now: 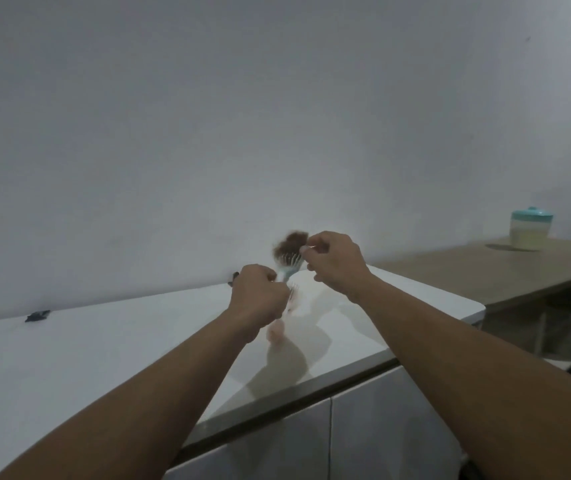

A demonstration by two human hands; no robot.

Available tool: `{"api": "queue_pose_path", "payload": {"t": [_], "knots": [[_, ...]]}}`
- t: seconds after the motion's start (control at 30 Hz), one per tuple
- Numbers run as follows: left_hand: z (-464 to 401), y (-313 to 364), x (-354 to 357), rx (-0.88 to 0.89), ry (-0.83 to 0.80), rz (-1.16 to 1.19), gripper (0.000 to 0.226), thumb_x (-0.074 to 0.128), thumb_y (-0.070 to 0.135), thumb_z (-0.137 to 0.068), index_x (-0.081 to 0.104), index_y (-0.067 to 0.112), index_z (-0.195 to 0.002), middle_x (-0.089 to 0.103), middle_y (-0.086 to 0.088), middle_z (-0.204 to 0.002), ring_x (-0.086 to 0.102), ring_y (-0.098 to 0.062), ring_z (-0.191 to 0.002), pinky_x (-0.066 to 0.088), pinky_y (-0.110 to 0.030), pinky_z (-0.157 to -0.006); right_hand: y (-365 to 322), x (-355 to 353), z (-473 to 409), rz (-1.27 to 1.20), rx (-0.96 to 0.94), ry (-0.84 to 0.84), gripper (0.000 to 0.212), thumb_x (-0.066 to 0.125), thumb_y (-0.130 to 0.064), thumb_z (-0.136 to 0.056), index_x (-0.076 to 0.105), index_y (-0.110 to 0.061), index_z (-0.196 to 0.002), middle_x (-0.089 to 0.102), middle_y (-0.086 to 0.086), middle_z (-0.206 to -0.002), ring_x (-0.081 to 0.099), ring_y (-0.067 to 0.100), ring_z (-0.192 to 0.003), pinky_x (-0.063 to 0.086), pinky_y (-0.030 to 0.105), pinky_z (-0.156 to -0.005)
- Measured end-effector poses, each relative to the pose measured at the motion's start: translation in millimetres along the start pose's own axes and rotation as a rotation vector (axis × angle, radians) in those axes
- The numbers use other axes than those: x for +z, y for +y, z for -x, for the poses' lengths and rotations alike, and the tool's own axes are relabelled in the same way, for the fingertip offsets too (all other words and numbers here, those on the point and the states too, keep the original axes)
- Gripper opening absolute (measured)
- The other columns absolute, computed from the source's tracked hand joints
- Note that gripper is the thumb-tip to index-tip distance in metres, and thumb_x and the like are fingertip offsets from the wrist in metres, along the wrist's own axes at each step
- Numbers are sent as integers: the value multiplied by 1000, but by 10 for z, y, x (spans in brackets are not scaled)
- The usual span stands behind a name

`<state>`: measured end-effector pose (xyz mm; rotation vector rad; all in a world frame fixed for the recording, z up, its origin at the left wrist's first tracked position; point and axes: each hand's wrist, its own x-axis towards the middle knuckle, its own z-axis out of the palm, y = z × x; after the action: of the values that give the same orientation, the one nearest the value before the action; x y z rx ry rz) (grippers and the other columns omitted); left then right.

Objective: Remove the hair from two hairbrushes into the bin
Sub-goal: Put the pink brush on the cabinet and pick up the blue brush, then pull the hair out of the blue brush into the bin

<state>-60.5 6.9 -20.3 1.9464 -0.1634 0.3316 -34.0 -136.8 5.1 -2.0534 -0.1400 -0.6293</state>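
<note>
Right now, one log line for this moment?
left hand: holds blue brush | right hand: pulling hair | pink brush: on counter

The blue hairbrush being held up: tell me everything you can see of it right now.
The blue hairbrush is pale blue, plastic-looking, with a slim handle and pale bristles or ribs fanning out at the head. It is held in the air above the white counter, head up and tilted slightly right. The left hand grips its handle; the right hand pinches at the head's edge. A brown hair clump sits on the head. The image is motion-blurred, so finer detail is unclear.
</note>
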Motion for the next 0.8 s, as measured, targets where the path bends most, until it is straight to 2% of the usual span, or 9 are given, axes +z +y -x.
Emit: {"api": "queue_pose_path", "payload": {"t": [0.1,0.17,0.23,0.3,0.43,0.53,0.6,0.7,0.8], "knots": [[124,146,171,21,-35,44,21,55,-5,-71,57,15,-77,51,-10,-75,51,-22,-61,43,-34,-58,-40,-270,83,-12,26,35,28,69,-29,-82,65,-12,-105,71,8,-99,72,31,-84,60,46,-78],[224,238,258,23,-62,74,15,59,-3,-73,61,9,-81,59,-15,-78,54,-24,-64,45,-35,-59,-44,-456,146,-56,72,69,27,72,-24,-82,64,-9,-103,69,11,-99,73,30,-74,62,43,-68],[331,307,333,10,-115,101,24,64,-1,-75,63,7,-98,65,-16,-90,59,-24,-65,50,-34,-61,-32,-641,230,-101,110,103,27,74,-21,-80,62,-6,-99,68,15,-99,74,29,-72,62,38,-59],[437,367,411,3,-184,132,35,67,-1,-77,58,6,-110,63,-15,-97,59,-21,-65,52,-33,-64,7,-823,313,-123,140,122,28,75,-18,-79,59,-4,-98,66,19,-100,74,29,-70,61,36,-55],[655,490,592,-39,-326,213,35,66,-5,-81,50,3,-110,62,-15,-99,65,-21,-61,58,-38,-68,118,-1163,499,-144,208,106,41,78,-13,-77,50,-8,-107,63,22,-105,74,29,-65,61,36,-55],[804,518,750,-35,-399,305,34,67,-10,-79,48,5,-102,63,-21,-110,70,-25,-65,58,-34,-56,202,-1375,639,-166,233,108,56,78,-8,-76,43,-16,-119,63,24,-106,74,29,-65,60,36,-55],[897,495,844,-15,-435,292,47,70,-13,-74,49,7,-111,64,-18,-110,69,-22,-65,56,-30,-51,258,-1504,745,-162,243,99,62,78,-6,-75,45,-18,-127,66,22,-103,74,30,-67,60,37,-55],[1032,451,972,21,-498,224,62,70,-17,-71,51,11,-124,63,-14,-106,65,-18,-63,53,-24,-47,353,-1637,933,-115,268,66,50,79,-6,-74,58,-16,-118,73,18,-92,73,25,-67,62,39,-61],[1142,363,1117,14,-542,190,54,68,-16,-73,57,8,-119,59,-15,-102,61,-24,-71,56,-26,-51,440,-1717,1158,-97,283,72,46,79,-6,-72,59,-15,-113,73,17,-89,72,22,-68,61,38,-63]]}}
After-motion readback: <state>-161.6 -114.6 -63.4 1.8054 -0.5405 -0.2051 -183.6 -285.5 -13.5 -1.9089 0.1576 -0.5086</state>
